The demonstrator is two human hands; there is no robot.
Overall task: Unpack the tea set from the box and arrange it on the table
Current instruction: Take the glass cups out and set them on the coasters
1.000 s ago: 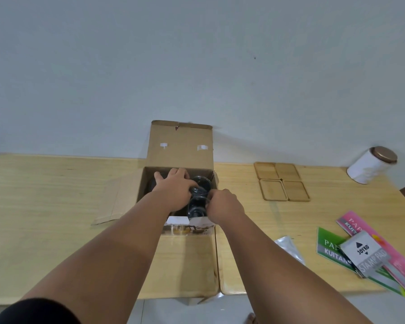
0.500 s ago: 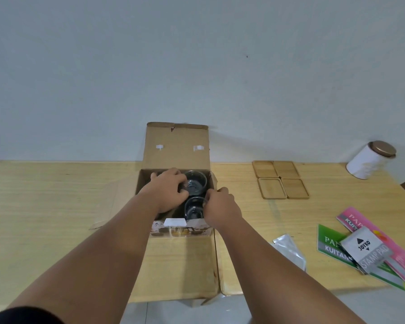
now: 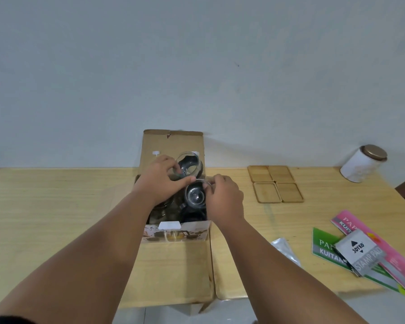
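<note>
An open cardboard box (image 3: pixel 173 233) stands on the wooden table (image 3: pixel 56 206), its lid flap upright at the back. My left hand (image 3: pixel 160 181) grips a clear glass cup (image 3: pixel 188 165) tilted above the box's far side. My right hand (image 3: pixel 222 198) pinches the rim of a second glass cup (image 3: pixel 195 195) at the box's right side. More dark glassware lies lower in the box, partly hidden by my arms. Several square wooden coasters (image 3: pixel 276 183) lie in a block to the right of the box.
A white canister with a bronze lid (image 3: pixel 362 163) stands at the back right. Green and pink booklets (image 3: pixel 325 249) with a grey stamp pad box (image 3: pixel 358 252) lie at the front right. A silver foil pouch (image 3: pixel 284 250) rests near my right forearm.
Both hands have risen out of the box, each lifting a glass cup; the left one's cup now tilts up in front of the lid flap.
</note>
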